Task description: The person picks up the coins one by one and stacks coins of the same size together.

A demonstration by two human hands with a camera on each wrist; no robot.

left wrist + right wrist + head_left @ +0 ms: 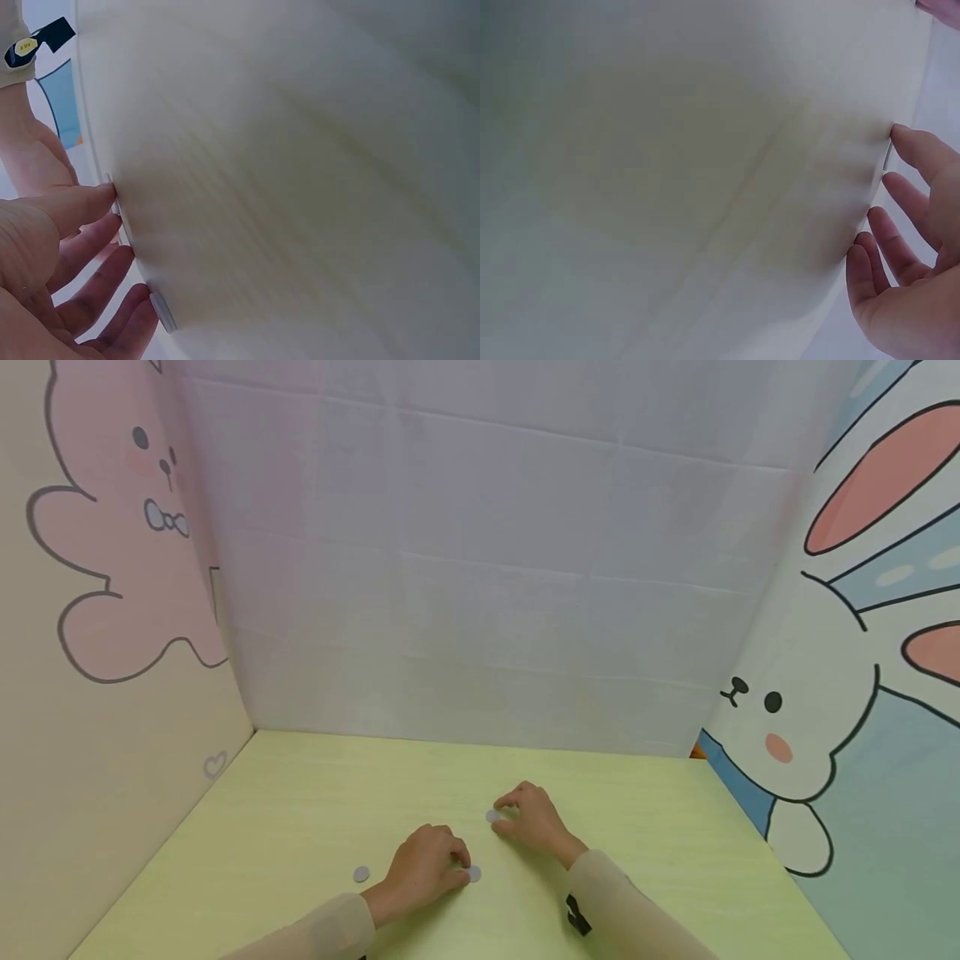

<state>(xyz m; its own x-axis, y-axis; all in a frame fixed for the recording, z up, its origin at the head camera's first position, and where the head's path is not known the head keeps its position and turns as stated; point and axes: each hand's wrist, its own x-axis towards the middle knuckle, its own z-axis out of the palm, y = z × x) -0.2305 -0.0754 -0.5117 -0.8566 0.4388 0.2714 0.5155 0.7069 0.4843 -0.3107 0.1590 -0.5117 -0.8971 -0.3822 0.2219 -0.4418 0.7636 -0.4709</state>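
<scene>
Three small round grey discs lie on the pale yellow tabletop. My left hand (425,870) pinches the edges of one grey disc (475,874) between thumb and index finger, down at the table surface. Farther back and to the right, my right hand (534,817) has thumb and index finger at opposite edges of another grey disc (491,816), its edge (888,158) showing thin between them. The last disc (362,874) sits left of the left hand, untouched in the head view; in the left wrist view this disc (162,313) looks thicker, close by the little finger.
The yellow tabletop (300,793) ends at a white sheet (480,610) hung behind it. Printed panels stand at both sides, a pink bear (127,560) on the left and a white rabbit (810,727) on the right. A black strap (577,916) hangs by the right sleeve.
</scene>
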